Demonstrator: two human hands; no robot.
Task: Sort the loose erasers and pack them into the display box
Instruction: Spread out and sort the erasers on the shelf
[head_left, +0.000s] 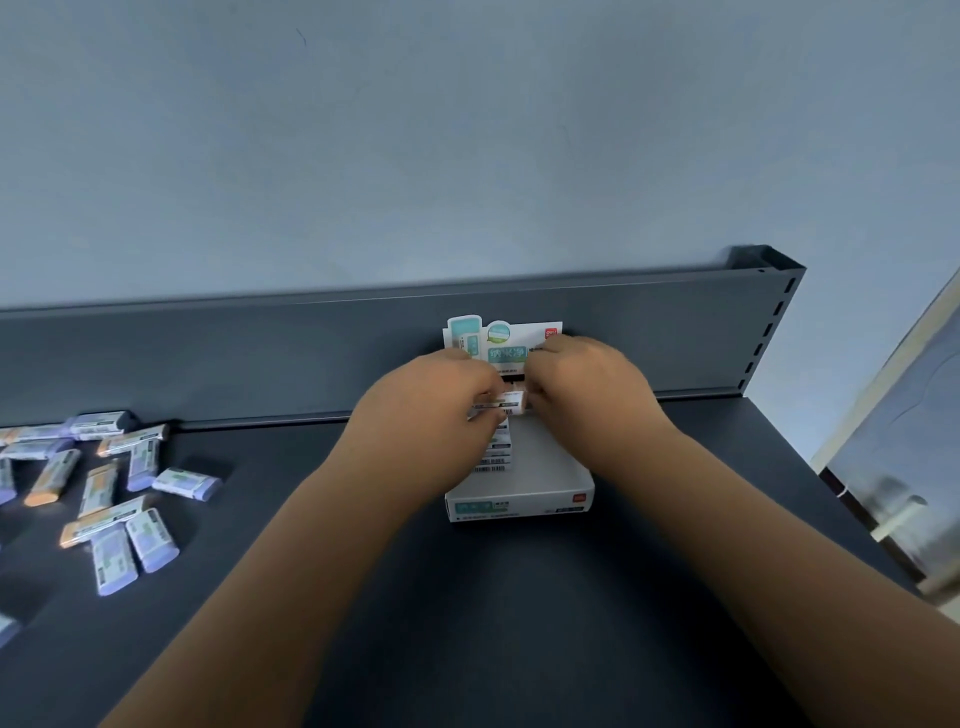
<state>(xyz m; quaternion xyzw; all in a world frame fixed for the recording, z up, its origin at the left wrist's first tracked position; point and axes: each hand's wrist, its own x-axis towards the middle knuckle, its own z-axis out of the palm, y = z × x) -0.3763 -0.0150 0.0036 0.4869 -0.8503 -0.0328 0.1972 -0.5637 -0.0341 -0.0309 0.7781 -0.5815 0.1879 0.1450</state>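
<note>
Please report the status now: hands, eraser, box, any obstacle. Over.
Left hand and right hand pinch one eraser over display box. Many loose erasers lie at left. No obstacle seen.

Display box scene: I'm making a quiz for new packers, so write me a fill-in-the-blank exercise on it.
1. The left hand and right hand together hold one ____ over the display box.
2. The loose erasers lie on the table to the box's ____.
3. Their ends are purple or ____.
Missing: eraser; left; orange.
</note>
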